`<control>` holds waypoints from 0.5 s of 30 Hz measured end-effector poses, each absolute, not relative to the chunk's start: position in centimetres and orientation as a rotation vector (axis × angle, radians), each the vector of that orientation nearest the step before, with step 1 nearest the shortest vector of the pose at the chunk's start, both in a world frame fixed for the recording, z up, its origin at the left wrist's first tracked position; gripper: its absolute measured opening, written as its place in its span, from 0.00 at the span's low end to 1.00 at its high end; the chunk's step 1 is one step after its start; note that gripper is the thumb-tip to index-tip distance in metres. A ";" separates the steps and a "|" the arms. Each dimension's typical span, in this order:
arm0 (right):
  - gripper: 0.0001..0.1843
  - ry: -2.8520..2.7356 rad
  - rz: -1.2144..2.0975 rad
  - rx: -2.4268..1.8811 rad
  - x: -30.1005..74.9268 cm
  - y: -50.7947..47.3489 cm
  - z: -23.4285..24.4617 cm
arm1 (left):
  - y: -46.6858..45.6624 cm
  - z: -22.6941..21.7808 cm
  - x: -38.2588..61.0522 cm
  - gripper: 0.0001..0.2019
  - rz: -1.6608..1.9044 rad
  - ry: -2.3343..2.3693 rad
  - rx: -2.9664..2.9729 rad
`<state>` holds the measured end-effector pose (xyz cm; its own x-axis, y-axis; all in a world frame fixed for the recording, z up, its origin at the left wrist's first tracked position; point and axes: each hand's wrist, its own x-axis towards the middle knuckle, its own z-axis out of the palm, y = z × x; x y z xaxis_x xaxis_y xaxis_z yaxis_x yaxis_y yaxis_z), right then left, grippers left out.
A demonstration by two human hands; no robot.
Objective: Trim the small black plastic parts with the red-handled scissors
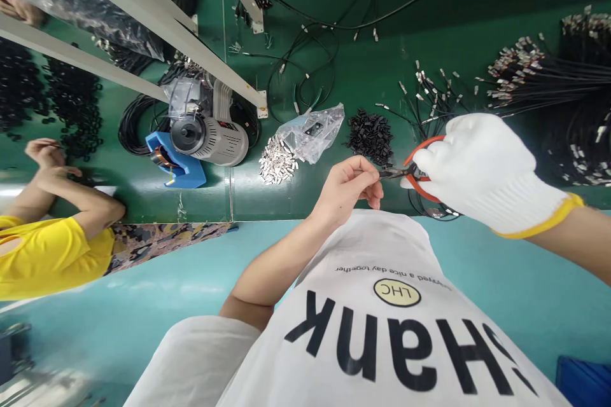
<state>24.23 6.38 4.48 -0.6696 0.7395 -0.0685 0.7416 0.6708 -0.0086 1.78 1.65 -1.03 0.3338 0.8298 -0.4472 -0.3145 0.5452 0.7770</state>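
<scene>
My right hand (477, 156), in a white knit glove with a yellow cuff, is wrapped round pliers (409, 172) with orange-red handles. Their dark jaws point left and meet the fingertips of my bare left hand (351, 184). Those fingers are pinched together at the jaw tips; what small thing they hold is hidden. Just beyond my hands lies a pile of small black parts (370, 137). Left of it are a heap of small silvery-white pieces (278, 160) and a clear plastic bag (315, 133). Black cables with metal ends (432, 95) lie behind the pliers.
Thick cable bundles (534, 73) cover the bench's right side. A grey motor machine (210, 140) and a blue tape holder (179, 162) stand left, under white frame posts (191, 38). A co-worker in a yellow sleeve (62, 254) sits far left beside black rings (71, 102).
</scene>
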 end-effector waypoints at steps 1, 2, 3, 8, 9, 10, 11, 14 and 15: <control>0.20 2.807 -0.003 1.172 24.1 6.4 4.6 | 1.6 -1.0 1.7 0.10 0.823 0.948 0.643; 0.19 2.790 0.074 1.088 24.0 6.4 4.7 | 1.6 -1.0 1.7 0.10 0.830 0.942 0.646; 0.19 2.775 0.155 1.030 23.9 6.4 4.7 | 1.6 -1.0 1.7 0.10 0.835 0.937 0.650; 0.17 2.744 0.364 1.003 23.5 6.3 4.5 | 1.7 -0.9 1.4 0.12 0.815 0.941 0.662; 0.16 2.741 0.376 1.007 23.5 6.2 4.4 | 1.7 -0.9 1.4 0.12 0.814 0.942 0.663; 0.16 2.737 0.388 1.014 23.5 6.2 4.4 | 1.8 -0.9 1.4 0.12 0.815 0.942 0.665; 0.15 2.733 0.398 1.016 23.4 6.1 4.4 | 1.8 -0.9 1.4 0.11 0.817 0.943 0.665; 0.16 2.719 0.424 1.025 23.3 6.0 4.6 | 1.8 -0.9 1.4 0.11 0.820 0.946 0.663; 0.18 2.716 0.430 1.027 23.2 6.0 4.7 | 1.8 -0.9 1.4 0.11 0.820 0.947 0.660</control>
<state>23.21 5.97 4.71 -0.7365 0.6707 -0.0880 0.6106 0.7152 0.3401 1.41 1.79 -0.85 0.3383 0.8358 -0.4323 -0.3088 0.5326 0.7880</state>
